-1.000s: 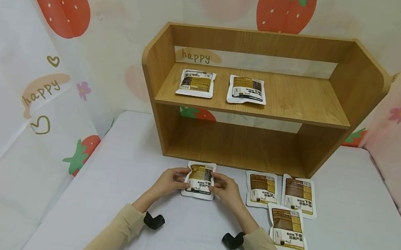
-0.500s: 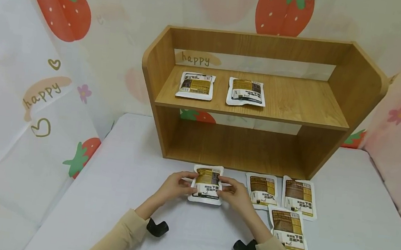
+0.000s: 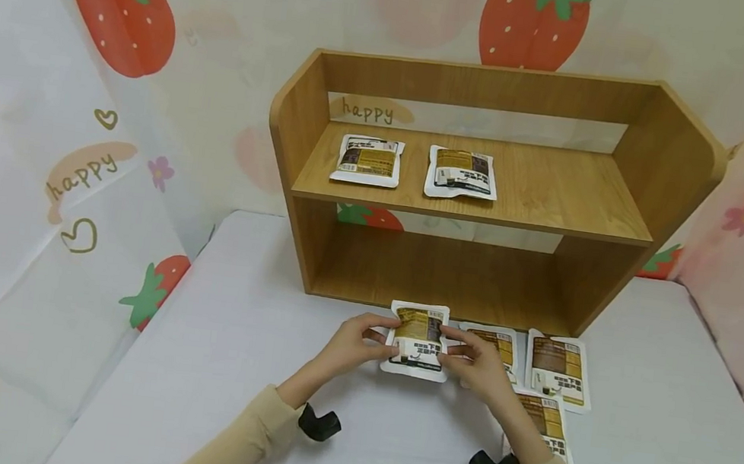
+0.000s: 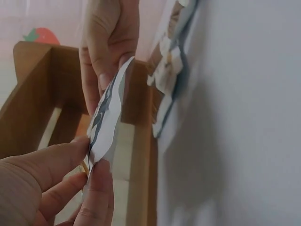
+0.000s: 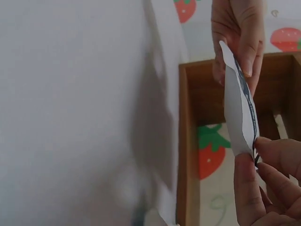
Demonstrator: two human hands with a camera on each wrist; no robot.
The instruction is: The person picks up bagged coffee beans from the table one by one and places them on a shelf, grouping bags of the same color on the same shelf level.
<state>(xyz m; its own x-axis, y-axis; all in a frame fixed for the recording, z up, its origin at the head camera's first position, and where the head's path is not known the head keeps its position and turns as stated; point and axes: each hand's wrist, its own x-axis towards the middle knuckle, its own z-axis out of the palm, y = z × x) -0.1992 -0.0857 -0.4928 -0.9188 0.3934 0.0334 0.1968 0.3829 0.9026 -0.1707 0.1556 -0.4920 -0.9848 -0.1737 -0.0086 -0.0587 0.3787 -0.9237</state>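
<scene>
Both hands hold one white food pouch [image 3: 418, 340] with a brown and gold printed label, in front of the wooden shelf's lower edge. My left hand [image 3: 359, 345] pinches its left side, thumb on the printed face. The right hand [image 3: 479, 363] pinches the opposite side in the same way. In the left wrist view the pouch [image 4: 109, 117] is seen edge-on, held off the white tabletop. The right wrist view shows the pouch [image 5: 241, 106] between the fingertips of both hands, apart from the table.
A two-tier wooden shelf [image 3: 470, 217] stands at the back. Its upper board carries a left pouch [image 3: 368, 160] and a second pouch [image 3: 463, 173]. On the table at right lie three more, including a far-right pouch [image 3: 559, 370], partly behind the right arm.
The hands have carried the pouch to the right and raised it from near the tabletop. It now partly covers the view toward the pouches at right. The shelf's pouches stay put.
</scene>
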